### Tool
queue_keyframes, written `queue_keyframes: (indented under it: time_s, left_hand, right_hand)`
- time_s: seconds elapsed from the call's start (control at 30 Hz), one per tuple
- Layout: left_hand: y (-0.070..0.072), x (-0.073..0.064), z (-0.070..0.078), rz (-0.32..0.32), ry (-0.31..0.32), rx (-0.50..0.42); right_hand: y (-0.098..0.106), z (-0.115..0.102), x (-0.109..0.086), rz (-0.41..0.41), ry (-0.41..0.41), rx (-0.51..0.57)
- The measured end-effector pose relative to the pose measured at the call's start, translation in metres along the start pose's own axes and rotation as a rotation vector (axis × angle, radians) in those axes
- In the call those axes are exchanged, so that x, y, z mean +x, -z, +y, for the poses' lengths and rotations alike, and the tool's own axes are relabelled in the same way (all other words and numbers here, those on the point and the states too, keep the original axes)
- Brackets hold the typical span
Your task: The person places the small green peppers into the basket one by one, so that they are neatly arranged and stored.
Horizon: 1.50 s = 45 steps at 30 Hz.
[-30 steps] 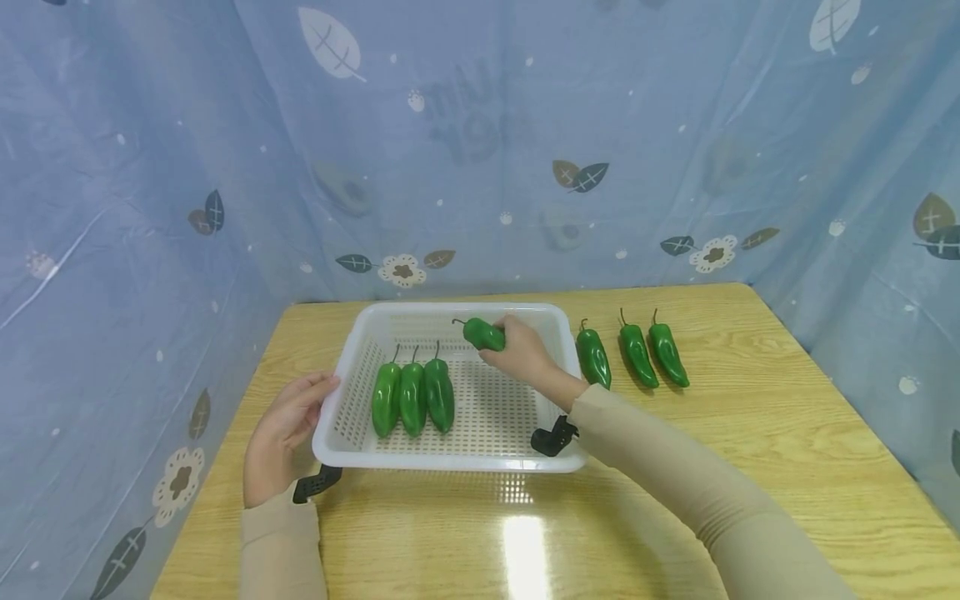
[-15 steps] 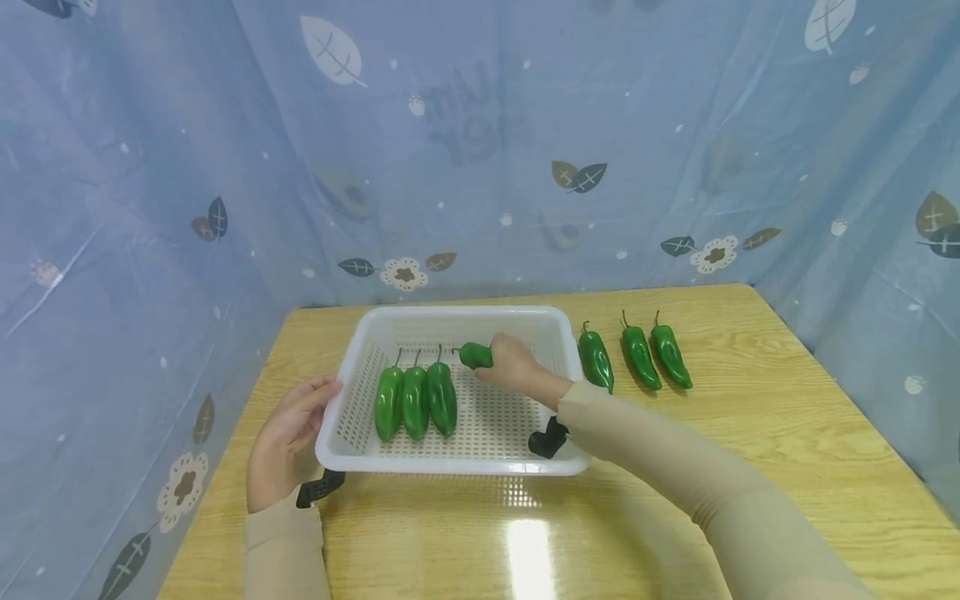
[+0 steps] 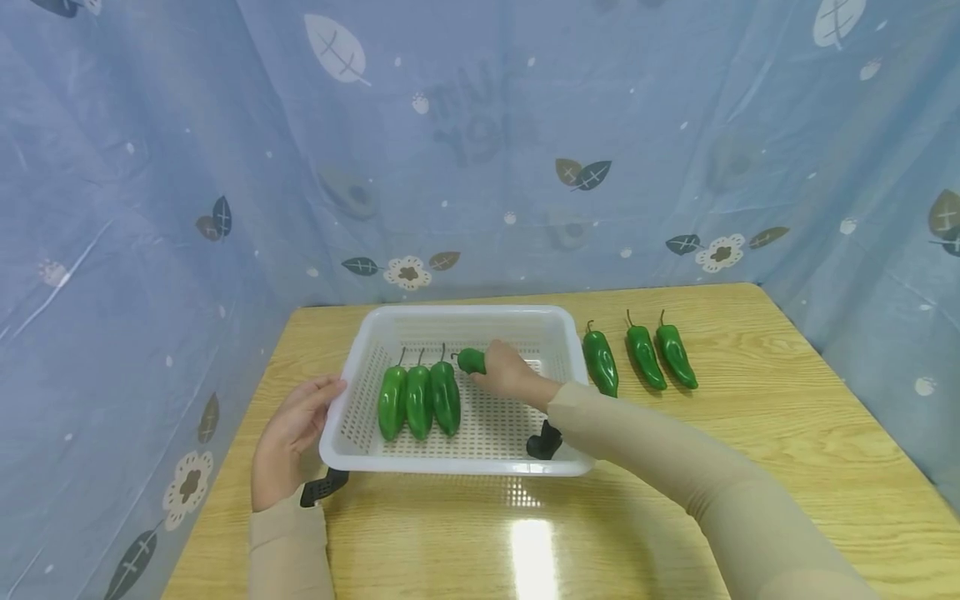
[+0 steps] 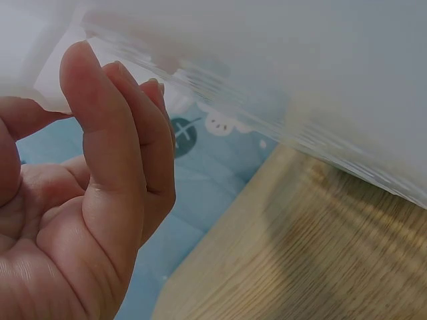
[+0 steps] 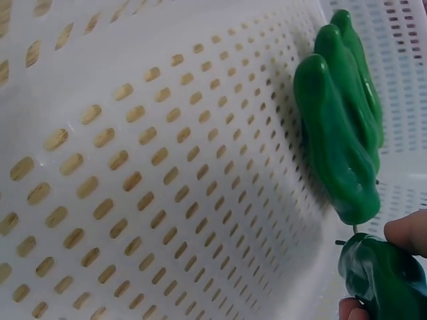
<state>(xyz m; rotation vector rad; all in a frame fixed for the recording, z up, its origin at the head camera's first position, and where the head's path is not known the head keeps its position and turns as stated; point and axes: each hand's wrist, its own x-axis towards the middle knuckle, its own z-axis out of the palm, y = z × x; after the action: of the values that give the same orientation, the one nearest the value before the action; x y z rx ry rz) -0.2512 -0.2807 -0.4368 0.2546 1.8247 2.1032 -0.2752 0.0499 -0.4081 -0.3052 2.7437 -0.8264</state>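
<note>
A white perforated plastic basket (image 3: 465, 465) stands on the table, three green peppers (image 3: 418, 403) side by side in its left half. My left hand (image 3: 296, 429) holds the basket's left rim, with the thumb and fingers (image 4: 110, 127) at its edge in the left wrist view. Inside the basket my right hand (image 3: 508, 372) grips another green pepper (image 3: 471, 360) low near the floor, its stem pointing left. Most of that pepper is hidden by the hand in the head view. In the right wrist view the held pepper (image 5: 381, 275) is close to the stem ends of the row.
Three more green peppers lie on the table right of the basket: one pepper (image 3: 601, 362) close to its wall, and two others (image 3: 645, 357) farther right. A blue patterned curtain (image 3: 480, 150) surrounds the wooden table (image 3: 787, 450) at the back and sides.
My right hand has lowered the pepper into the basket and shifted slightly left, nearer the row. The left hand keeps its place on the rim.
</note>
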Motion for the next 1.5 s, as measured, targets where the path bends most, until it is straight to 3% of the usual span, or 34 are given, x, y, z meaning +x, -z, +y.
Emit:
queue_keyframes:
  time_s: [0.5, 0.73, 0.97, 1.33, 1.5]
  left_hand:
    - [0.000, 0.001, 0.000, 0.027, 0.020, -0.018]
    - [0.000, 0.000, -0.001, -0.018, -0.008, -0.026]
    - [0.000, 0.001, -0.001, -0.002, -0.024, 0.016]
    - [-0.003, 0.000, 0.005, 0.020, 0.011, 0.002]
    - [-0.003, -0.001, 0.004, 0.030, 0.023, 0.007]
  right_hand:
    - [-0.021, -0.002, 0.004, -0.039, -0.121, -0.066]
    - [-0.026, -0.001, 0.006, -0.101, -0.182, -0.059]
    - [-0.026, -0.002, 0.008, -0.123, -0.170, -0.049]
    - [-0.020, -0.003, 0.006, -0.174, -0.129, -0.051]
    - [-0.020, -0.003, 0.006, -0.190, -0.170, -0.009]
